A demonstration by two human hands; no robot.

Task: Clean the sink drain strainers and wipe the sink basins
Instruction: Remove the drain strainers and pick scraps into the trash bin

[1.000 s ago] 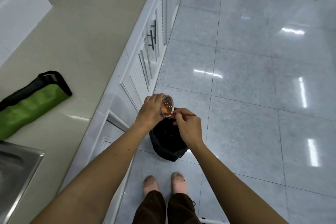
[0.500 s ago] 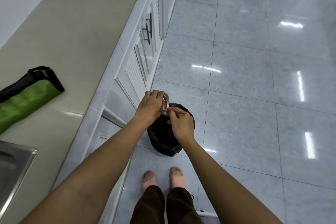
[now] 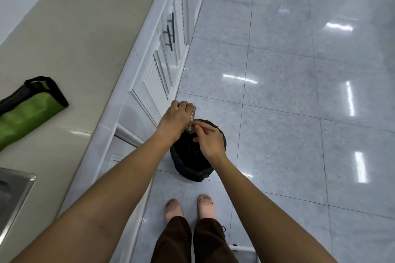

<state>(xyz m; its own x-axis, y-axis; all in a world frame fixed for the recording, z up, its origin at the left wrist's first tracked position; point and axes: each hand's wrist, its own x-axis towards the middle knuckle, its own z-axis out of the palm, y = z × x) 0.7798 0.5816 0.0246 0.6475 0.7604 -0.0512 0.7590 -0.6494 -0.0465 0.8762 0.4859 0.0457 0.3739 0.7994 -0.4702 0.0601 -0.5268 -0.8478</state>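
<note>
- The left hand [image 3: 176,118] was curled around a round metal strainer [image 3: 193,118], just above the black trash bag [image 3: 192,162].
- The strainer was turned on its edge. Only a thin shiny rim showed past the fingers [image 3: 186,107]. Its flat face pointed to the right, toward the other hand.
- The left fingers were wrapped tight around the strainer and held it from behind.
- The right hand [image 3: 208,142] was right next to the strainer, also over the trash bag.
- The right fingers [image 3: 199,127] were pinched on a thin reddish stick [image 3: 204,127].
- The stick lay almost flat. Its long way ran left to right, and its left tip touched the strainer's face.
- The trash bag stood open on the gray tile floor [image 3: 288,96], close to the white cabinets [image 3: 162,70].
- Two feet in pink slippers [image 3: 205,206] stood on the floor on the near side of the trash bag.
- On the table [image 3: 81,34], far left of the trash bag, lay a green and black bag [image 3: 25,111].
- A corner of the steel sink [image 3: 15,194] showed at the left edge, well apart from the trash bag.
</note>
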